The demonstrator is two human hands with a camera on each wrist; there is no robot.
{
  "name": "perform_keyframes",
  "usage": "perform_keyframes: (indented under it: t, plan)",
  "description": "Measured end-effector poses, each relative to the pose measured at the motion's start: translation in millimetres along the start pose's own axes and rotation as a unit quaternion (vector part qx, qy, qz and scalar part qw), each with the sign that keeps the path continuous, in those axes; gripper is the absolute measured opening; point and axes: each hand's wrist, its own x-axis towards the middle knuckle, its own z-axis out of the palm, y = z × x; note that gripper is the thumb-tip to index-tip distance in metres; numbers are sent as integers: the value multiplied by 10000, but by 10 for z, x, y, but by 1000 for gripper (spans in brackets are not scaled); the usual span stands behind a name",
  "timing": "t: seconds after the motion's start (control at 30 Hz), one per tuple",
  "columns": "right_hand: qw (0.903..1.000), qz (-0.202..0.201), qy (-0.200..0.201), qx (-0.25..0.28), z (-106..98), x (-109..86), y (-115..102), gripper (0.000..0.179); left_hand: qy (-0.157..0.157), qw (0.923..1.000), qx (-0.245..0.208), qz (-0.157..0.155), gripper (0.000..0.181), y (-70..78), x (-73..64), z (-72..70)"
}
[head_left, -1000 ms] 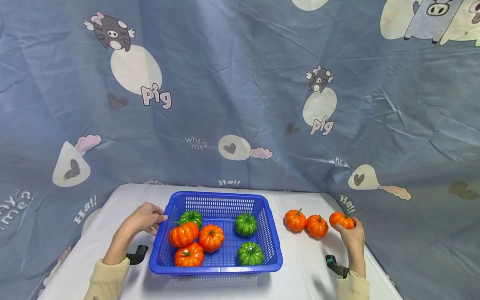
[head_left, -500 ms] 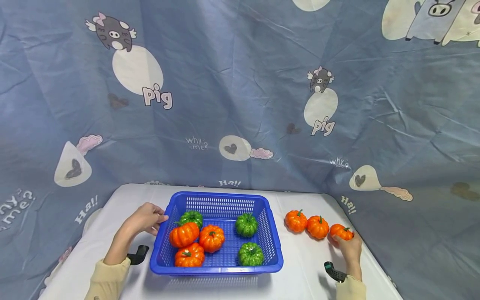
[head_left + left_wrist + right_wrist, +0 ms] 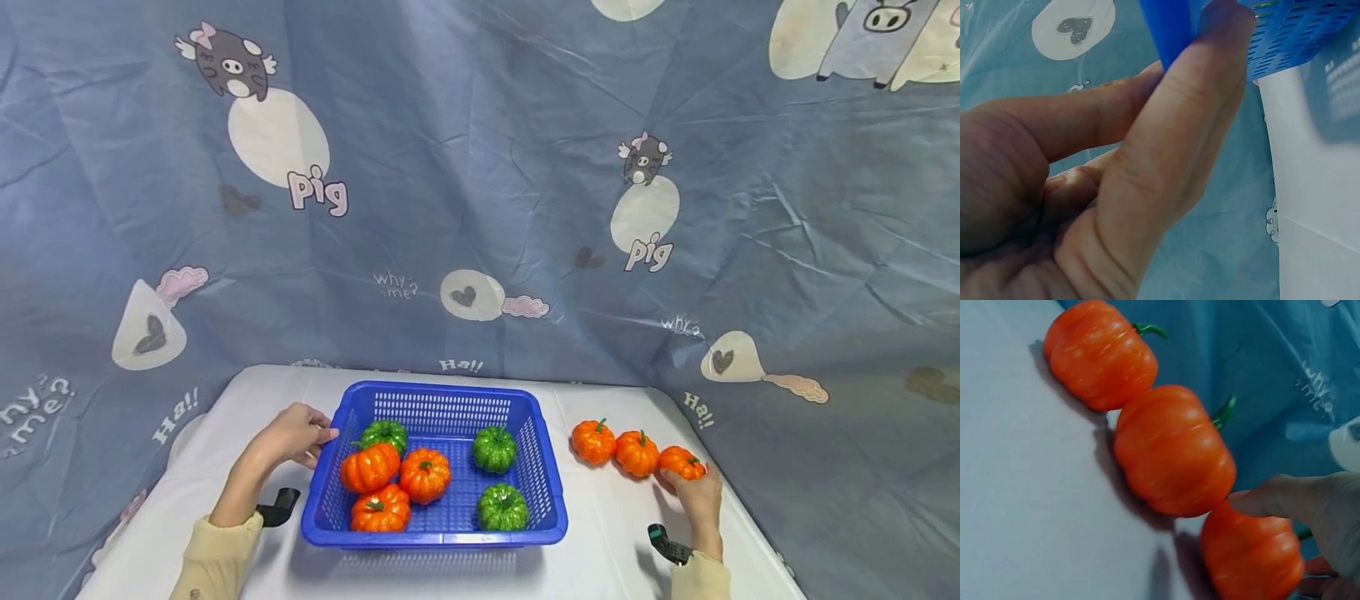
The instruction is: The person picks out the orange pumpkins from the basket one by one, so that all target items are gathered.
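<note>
My left hand (image 3: 296,435) pinches the left rim of a blue perforated plastic basket (image 3: 435,539); in the left wrist view its thumb and fingers lie on either side of the blue rim (image 3: 1169,28). At the right of the table, my right hand (image 3: 701,498) holds a small orange pumpkin (image 3: 678,460) with a green stem, thumb on the near side. That pumpkin stands on the white table at the right end of a row, touching the middle orange pumpkin (image 3: 1172,450). A third orange pumpkin (image 3: 1100,356) sits at the row's left end.
Inside the basket, orange pumpkins (image 3: 425,477) are grouped at the left with a green pumpkin (image 3: 384,435) behind them. Two more green ones, a rear pumpkin (image 3: 494,450) and a front pumpkin (image 3: 503,508), sit at the right. A blue patterned cloth (image 3: 480,208) hangs behind the table.
My right hand has brought the orange pumpkin down and nearer, onto the table beside the other two. Its hold continues. The left hand stays on the basket rim.
</note>
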Motion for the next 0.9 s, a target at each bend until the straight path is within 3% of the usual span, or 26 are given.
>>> perform_keyframes:
  t: [0.23,0.43,0.57,0.9]
  plan:
    - [9997,-245,-51,-82,-133,-48,-341,92,21,10000,25,-36,36,6,-3,-3]
    - [9955,-715,-616,-25,-94,-250,-822,91,61,9999,133,-42,36,13,-6,7]
    - [9886,-1148,-971,20,52,-414,-1116,89,58,9998,161,-46,36,11,-4,12]
    - [9587,-2277,-1698,152,610,-903,-1697,82,101,9998,170,-34,34,12,-17,10]
